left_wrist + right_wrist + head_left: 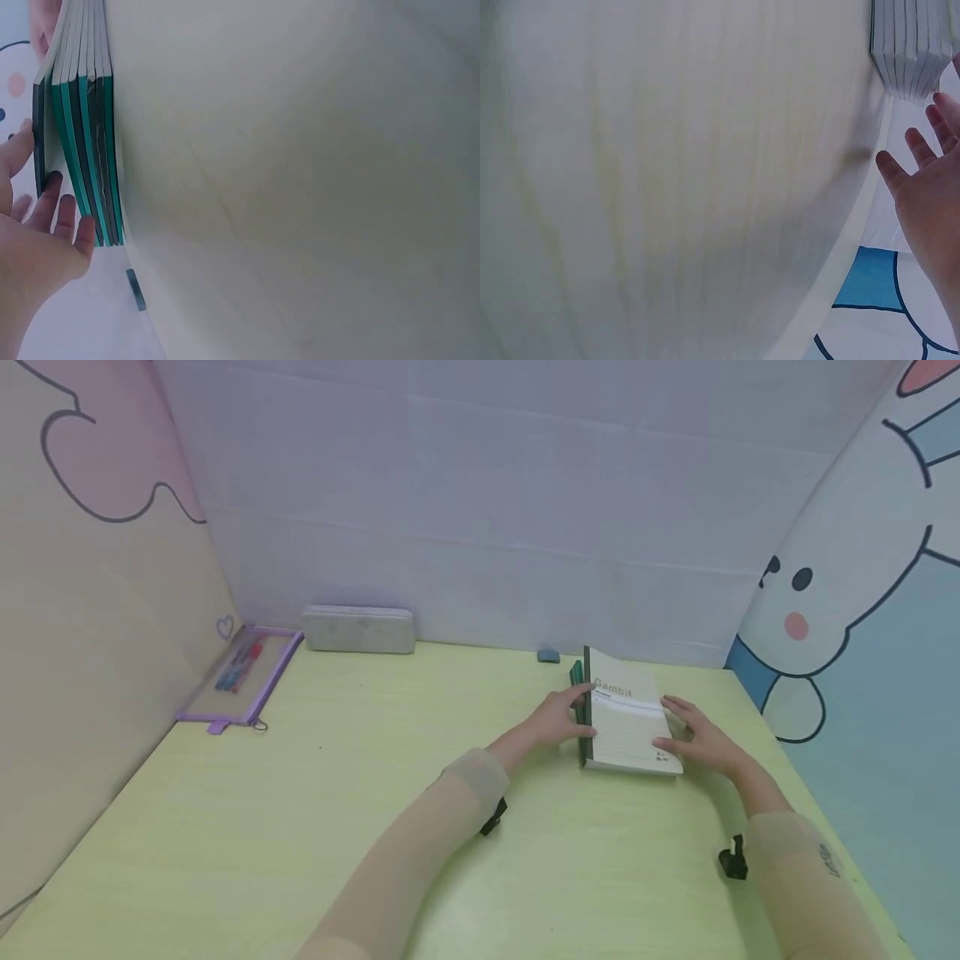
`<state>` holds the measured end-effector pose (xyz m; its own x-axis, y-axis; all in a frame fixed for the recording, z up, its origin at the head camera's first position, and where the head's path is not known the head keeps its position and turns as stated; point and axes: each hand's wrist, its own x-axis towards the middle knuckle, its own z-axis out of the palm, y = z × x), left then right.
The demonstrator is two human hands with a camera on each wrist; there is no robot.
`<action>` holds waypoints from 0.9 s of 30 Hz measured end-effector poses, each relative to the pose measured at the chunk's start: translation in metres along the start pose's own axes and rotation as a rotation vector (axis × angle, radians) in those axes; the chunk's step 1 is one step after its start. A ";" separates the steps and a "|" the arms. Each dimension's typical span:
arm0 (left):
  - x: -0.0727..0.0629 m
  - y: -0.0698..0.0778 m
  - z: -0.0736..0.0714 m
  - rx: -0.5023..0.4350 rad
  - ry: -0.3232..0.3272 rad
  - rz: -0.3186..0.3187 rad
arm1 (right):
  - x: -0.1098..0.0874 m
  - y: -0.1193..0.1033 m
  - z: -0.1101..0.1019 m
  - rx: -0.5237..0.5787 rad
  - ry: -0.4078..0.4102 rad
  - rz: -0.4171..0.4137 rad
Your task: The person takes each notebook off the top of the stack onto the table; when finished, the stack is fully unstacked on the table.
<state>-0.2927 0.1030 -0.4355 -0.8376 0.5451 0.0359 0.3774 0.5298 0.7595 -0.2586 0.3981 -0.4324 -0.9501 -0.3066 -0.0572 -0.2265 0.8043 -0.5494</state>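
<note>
On the table's right side lies a stack of notebooks; the top one is a white notebook [626, 718] with a dark spine and the word "Gambit". In the left wrist view, green and dark spines [90, 150] show below it, with a gap under the top spine. My left hand [557, 718] pinches the top notebook at its spine edge, thumb over the cover and a finger in the gap. Across from it, my right hand [701, 739] is at the right edge, thumb at the cover. Its other fingers [922, 150] are spread and fairly straight beside the pages.
A small dark blue block [548, 657] lies behind the stack, near the back wall. At the back left are a grey pencil case [358, 629] and a clear pouch [281, 672] with purple trim holding several pens. Printed walls enclose the pale yellow table [360, 827].
</note>
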 end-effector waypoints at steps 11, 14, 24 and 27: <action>-0.010 0.011 -0.009 -0.022 0.105 0.046 | 0.010 -0.020 -0.003 0.086 0.052 0.015; -0.011 0.010 -0.015 -0.033 0.124 0.038 | 0.013 -0.027 -0.005 0.075 0.083 -0.010; -0.014 -0.002 -0.042 -0.014 0.117 0.023 | 0.028 -0.050 -0.004 -0.007 0.092 -0.078; -0.017 -0.008 -0.051 0.005 0.114 0.013 | 0.032 -0.057 -0.002 -0.024 0.082 -0.078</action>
<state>-0.3017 0.0564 -0.4094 -0.8721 0.4745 0.1192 0.3899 0.5269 0.7552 -0.2767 0.3431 -0.4015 -0.9436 -0.3268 0.0538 -0.3045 0.7918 -0.5295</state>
